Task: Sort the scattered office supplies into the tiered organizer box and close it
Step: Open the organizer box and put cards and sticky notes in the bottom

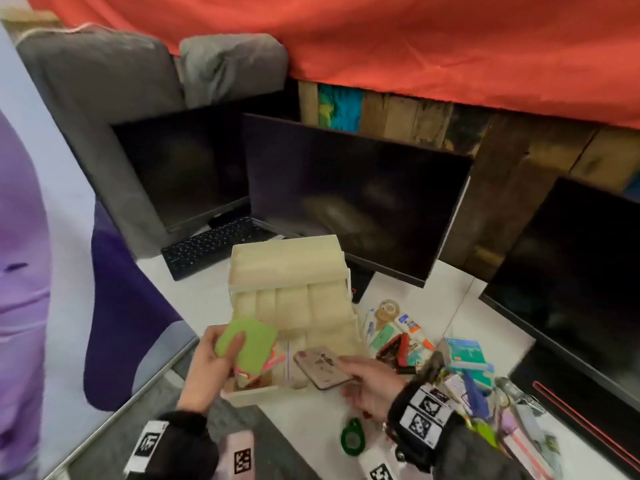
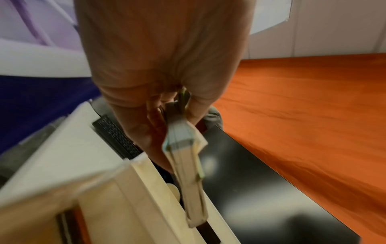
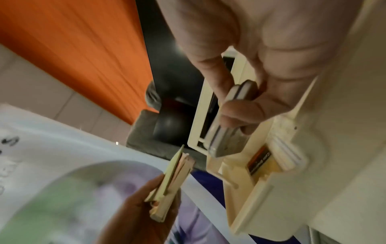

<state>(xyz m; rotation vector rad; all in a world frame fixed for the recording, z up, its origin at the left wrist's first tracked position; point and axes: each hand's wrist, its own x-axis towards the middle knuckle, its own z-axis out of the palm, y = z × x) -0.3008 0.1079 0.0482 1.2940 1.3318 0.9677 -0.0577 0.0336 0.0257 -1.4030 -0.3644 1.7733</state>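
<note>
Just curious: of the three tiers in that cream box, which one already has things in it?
The lowest front tier of the organizer box, below both hands, holds pink and orange items; the two tiers above look bare.

Cream organizer box (image 1: 294, 268), green notepad (image 1: 254, 344)

Dark monitors (image 1: 349, 202) beneath orange drape (image 1: 415, 46)

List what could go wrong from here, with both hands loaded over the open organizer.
1. The left hand holds a loose stack of sticky notes by one end; pads may slip out.
2. The right hand pinches a flat pink case by its edge over the organizer box; it could tip.
3. The right sleeve sits near the supply pile and may knock items.
</note>
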